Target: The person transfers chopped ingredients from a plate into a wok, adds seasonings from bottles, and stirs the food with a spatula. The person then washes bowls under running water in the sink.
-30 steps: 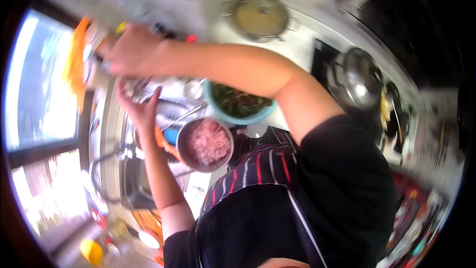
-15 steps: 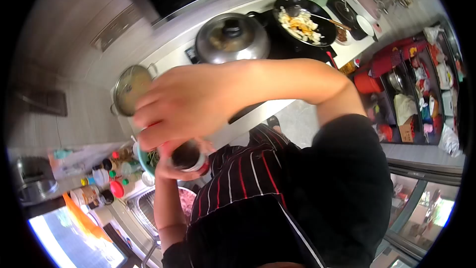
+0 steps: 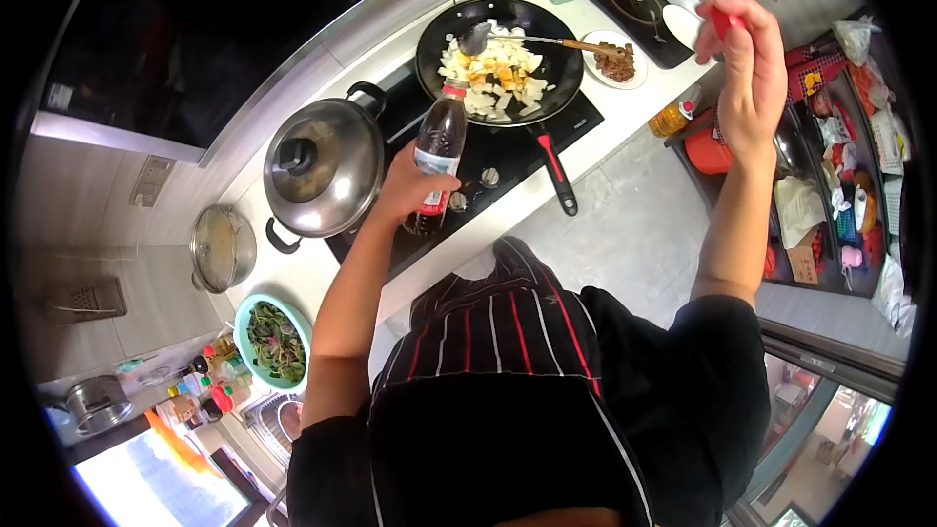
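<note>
My left hand (image 3: 408,185) is wrapped round a dark bottle (image 3: 441,141) with a red neck, which tilts over the near edge of a black wok (image 3: 561,88). White pieces with orange-brown patches (image 3: 517,66) lie in the wok, and a ladle (image 3: 532,40) with a wooden handle rests across it. Raised at the upper right, my right hand (image 3: 750,68) pinches a small red cap (image 3: 724,21). A plate of brown pieces (image 3: 615,60) stands right of the wok.
A lidded steel pot (image 3: 327,176) stands left of the wok on the stove (image 3: 488,177). Farther left are a glass-lidded pot (image 3: 223,248) and a teal bowl of leafy greens (image 3: 276,342). An oil bottle (image 3: 671,118) and shelves (image 3: 839,205) are at right.
The view has turned from the sink side to the stove. My hands have moved apart: the left carried the bottle to the wok, the right went up and right with the red cap.
</note>
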A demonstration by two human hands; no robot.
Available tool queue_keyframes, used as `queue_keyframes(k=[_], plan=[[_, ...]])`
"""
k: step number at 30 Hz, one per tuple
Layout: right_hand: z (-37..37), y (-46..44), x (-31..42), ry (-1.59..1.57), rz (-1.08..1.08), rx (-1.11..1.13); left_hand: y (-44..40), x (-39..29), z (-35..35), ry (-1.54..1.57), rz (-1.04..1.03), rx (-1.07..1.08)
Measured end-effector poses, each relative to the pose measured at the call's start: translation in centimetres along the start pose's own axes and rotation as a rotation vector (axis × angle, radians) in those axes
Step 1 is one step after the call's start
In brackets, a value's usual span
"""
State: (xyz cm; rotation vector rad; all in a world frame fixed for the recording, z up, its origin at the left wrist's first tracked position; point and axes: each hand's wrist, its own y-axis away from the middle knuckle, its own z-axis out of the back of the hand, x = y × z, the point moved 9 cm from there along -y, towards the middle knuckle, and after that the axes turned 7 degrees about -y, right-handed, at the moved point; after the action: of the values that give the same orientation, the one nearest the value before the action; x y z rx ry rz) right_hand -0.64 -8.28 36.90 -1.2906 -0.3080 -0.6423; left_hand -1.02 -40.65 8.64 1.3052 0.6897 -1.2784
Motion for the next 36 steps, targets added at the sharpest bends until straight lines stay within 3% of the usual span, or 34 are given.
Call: queue_keyframes(k=[9,26,29,30,36], plan=[[6.5,2.7,-5.3,0.022,-0.220,-0.097,-5.9,2.1,-1.2,-0.269,0.116,0.021],[4.2,2.0,-9.2,-0.086,-0.258,-0.011,-7.5,0.1,-0.9,-0.272,0.106,-0.025],[1.1,1.4,-9.0,-0.049,-0.252,0.023,-7.7,-0.5,-0.6,-0.232,-0.022,-0.096],[-0.6,1.9,-10.6,-0.107,-0.441,0.091,-7.5,-1.0,-0.6,-0.205,-0.070,-0.120],[-15.3,-1.1,-6.2,-0.193,0.003,0.521,-4.0,-4.6,0.4,-0.026,-0.335,-0.312]])
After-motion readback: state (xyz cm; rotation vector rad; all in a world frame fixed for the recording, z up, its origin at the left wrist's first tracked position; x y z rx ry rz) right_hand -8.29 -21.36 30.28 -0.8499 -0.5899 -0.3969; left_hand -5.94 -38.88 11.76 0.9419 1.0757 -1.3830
